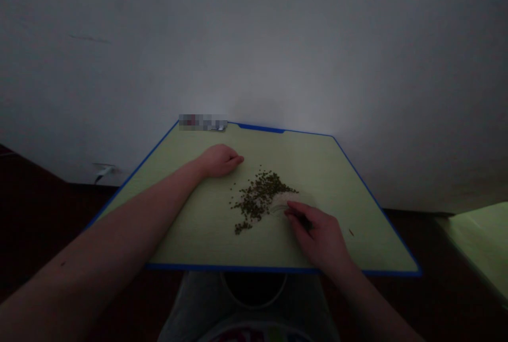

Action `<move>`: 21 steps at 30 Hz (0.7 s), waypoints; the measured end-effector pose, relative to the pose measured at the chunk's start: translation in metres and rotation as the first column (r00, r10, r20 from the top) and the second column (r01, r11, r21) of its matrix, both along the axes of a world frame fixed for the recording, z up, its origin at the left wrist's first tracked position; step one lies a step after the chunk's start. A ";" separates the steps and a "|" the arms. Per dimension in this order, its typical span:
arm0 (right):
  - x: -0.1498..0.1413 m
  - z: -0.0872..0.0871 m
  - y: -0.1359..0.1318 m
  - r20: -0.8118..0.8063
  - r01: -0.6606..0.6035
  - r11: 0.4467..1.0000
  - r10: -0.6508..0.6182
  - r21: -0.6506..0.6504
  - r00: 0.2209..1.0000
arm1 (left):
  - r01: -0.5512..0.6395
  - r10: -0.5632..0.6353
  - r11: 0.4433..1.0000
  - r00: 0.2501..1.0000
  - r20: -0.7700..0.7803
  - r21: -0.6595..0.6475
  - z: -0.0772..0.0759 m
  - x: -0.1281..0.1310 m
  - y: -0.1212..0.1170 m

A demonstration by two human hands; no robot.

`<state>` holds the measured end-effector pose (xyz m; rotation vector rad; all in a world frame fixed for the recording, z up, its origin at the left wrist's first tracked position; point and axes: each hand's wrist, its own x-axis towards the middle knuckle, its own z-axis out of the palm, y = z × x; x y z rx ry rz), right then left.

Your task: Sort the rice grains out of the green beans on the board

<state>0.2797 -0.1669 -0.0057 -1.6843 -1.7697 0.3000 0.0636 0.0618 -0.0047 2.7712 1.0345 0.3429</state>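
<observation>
In the head view, a pale green board (190, 225) with a blue rim fills the lower middle of the frame, below a white wall (254, 40). Dark green seeds (257, 196) lie in a loose, scattered heap near its center. The left hand (219, 161) rests on the board just upper left of the seeds, its fingers (238, 159) curled together and holding nothing visible. The right hand (317, 236) sits at the heap's lower right, its fingers (293, 209) bent and drawn together. A translucent curved strip (280, 207) lies at their tips, but I cannot tell whether they grip it. A tiny red speck (351, 232) lies toward the board's right edge.
</observation>
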 end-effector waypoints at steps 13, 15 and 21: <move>-0.004 0.002 -0.004 0.017 -0.013 1.000 0.013 0.004 1.000 | 0.004 -0.004 1.000 1.000 0.017 -0.009 -0.002 0.000 0.002; -0.003 0.001 -0.003 0.006 0.021 1.000 -0.021 0.007 1.000 | 0.007 -0.007 1.000 1.000 0.016 -0.009 -0.002 0.000 0.002; -0.003 0.001 0.001 -0.010 0.030 0.999 -0.030 -0.014 1.000 | -0.011 0.011 1.000 1.000 0.014 -0.016 -0.002 0.000 0.002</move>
